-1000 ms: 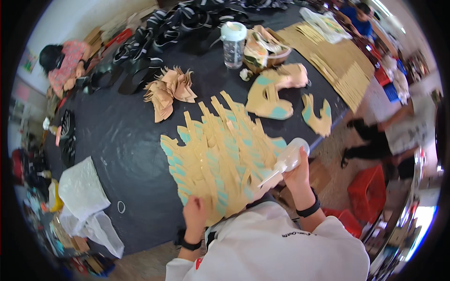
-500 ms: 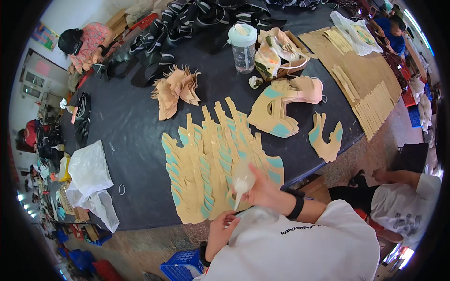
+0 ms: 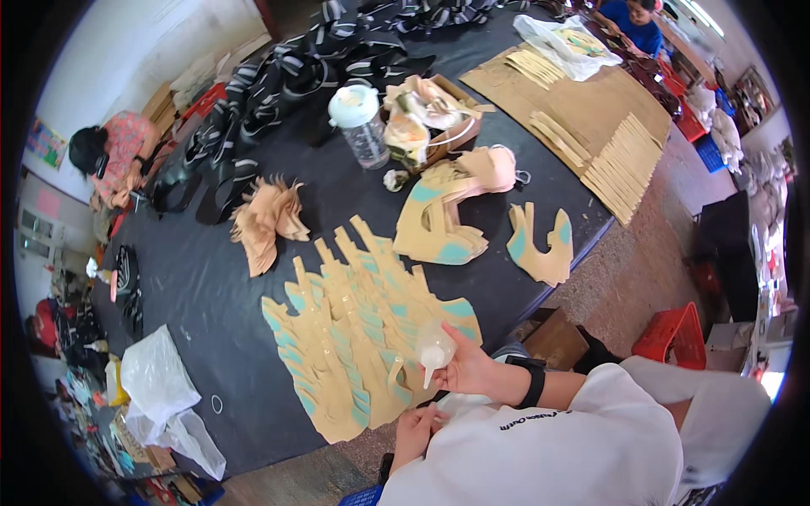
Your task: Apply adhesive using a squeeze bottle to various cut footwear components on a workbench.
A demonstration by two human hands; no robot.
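Observation:
A translucent white squeeze bottle (image 3: 434, 344) with a narrow tip pointing down is gripped in my right hand (image 3: 469, 368), above the near right part of the overlapping tan pieces. My left hand (image 3: 413, 432) is at the table's near edge, just below the bottle tip, its fingers curled together; what they hold, if anything, is hidden. Rows of tan cut pieces (image 3: 337, 337) with pale blue-green patches and long strips overlap in front of me on the dark table. One tan forked piece (image 3: 544, 253) lies apart, right of a stack of similar curved pieces (image 3: 434, 221).
Behind them stand a lidded clear jug (image 3: 361, 126) and a filled cardboard box (image 3: 460, 139). A peach pile (image 3: 268, 221) lies left of centre, a white plastic bag (image 3: 159, 371) nearer. Cardboard (image 3: 591, 110) bears tan strips. Black straps are heaped at the back. Other people sit around.
My view has turned, so the table contents appear further left. My right hand still has the bottle, now steadier and sharper. The person in white at the right now appears lower, partly behind my shoulder.

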